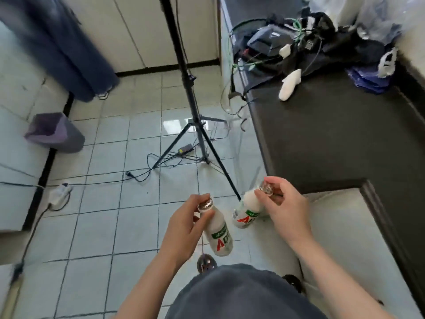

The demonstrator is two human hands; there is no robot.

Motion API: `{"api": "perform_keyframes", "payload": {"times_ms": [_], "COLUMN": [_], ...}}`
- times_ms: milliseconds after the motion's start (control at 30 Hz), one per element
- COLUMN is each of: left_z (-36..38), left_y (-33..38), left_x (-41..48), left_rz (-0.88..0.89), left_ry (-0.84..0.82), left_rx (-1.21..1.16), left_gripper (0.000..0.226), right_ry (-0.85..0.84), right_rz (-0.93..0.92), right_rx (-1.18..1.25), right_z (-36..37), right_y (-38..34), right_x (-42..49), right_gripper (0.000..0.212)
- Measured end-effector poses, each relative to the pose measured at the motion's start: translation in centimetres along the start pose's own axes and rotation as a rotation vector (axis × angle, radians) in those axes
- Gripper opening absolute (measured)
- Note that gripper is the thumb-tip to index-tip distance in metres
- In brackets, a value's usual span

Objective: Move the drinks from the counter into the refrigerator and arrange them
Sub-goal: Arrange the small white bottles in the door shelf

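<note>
My left hand (184,229) grips a small white drink bottle (218,236) by its neck; the bottle has a foil cap and a green and red label and hangs tilted over the tiled floor. My right hand (285,210) pinches the foil-capped top of a second white drink bottle (247,212) of the same kind, also tilted, just left of the counter's edge. The two bottles are close together but apart. No refrigerator interior is in view.
A dark counter (333,139) runs along the right, with a heap of black gear and green cables (299,42) at its far end. A black tripod (193,116) with cables stands on the floor ahead. A purple bin (55,132) sits at left. A person's trouser legs (69,49) are at upper left.
</note>
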State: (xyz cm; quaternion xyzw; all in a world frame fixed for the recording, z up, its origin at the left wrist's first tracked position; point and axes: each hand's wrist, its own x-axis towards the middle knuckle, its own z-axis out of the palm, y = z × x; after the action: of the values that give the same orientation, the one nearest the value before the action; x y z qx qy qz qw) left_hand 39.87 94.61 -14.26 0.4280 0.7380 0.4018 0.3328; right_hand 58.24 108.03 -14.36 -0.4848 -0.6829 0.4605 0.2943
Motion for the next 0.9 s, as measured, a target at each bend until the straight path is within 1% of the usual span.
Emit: {"api": "perform_keyframes", "payload": {"times_ms": [67, 233, 333, 400, 500, 600, 767, 833, 900], "left_z": [-4.4, -13.0, -16.2, -17.8, -19.5, -22.4, -31.0, -35.3, -39.9], "left_y": [-2.1, -7.0, -9.5, -11.2, -13.9, -16.8, -21.7, -22.9, -23.7], "left_x": [-0.7, -4.2, -6.8, -8.7, -11.3, -13.4, -13.9, -13.4, -12.8], "left_rz": [-0.009, -0.108, -0.185, -0.252, -0.363, -0.491, -0.593, -0.62, -0.634], "left_ry": [0.102, 0.384, 0.586, 0.711, 0.857, 0.979, 1.187, 1.215, 1.182], "left_rx": [-0.009, -0.064, -0.114, -0.141, -0.19, -0.235, -0.21, -0.176, -0.143], "left_gripper": [0.033, 0.023, 0.02, 0.023, 0.029, 0.035, 0.033, 0.028, 0.026], "right_ry": [-0.06, -0.263, -0.41, -0.508, -0.652, -0.793, -1.014, -1.063, -1.08], "right_rz": [-0.052, -0.147, -0.217, -0.257, -0.305, -0.342, -0.431, -0.459, -0.485], "right_rx": [-0.018, -0.028, -0.034, -0.034, -0.043, -0.04, -0.027, -0.018, 0.007], "right_z": [4.2, 13.8, 19.2, 23.3, 29.8, 37.0, 49.9, 54.6, 58.9], "right_y": [-2.5, -8.4, -11.5, -13.1, -15.3, -17.3, -22.0, -24.6, -27.2], "right_x": [0.6, 1.6, 2.2, 2.3, 1.9, 1.3, 1.2, 1.3, 1.3], "right_gripper": [0.031, 0.027, 0.027, 0.026, 0.028, 0.031, 0.031, 0.03, 0.031]}}
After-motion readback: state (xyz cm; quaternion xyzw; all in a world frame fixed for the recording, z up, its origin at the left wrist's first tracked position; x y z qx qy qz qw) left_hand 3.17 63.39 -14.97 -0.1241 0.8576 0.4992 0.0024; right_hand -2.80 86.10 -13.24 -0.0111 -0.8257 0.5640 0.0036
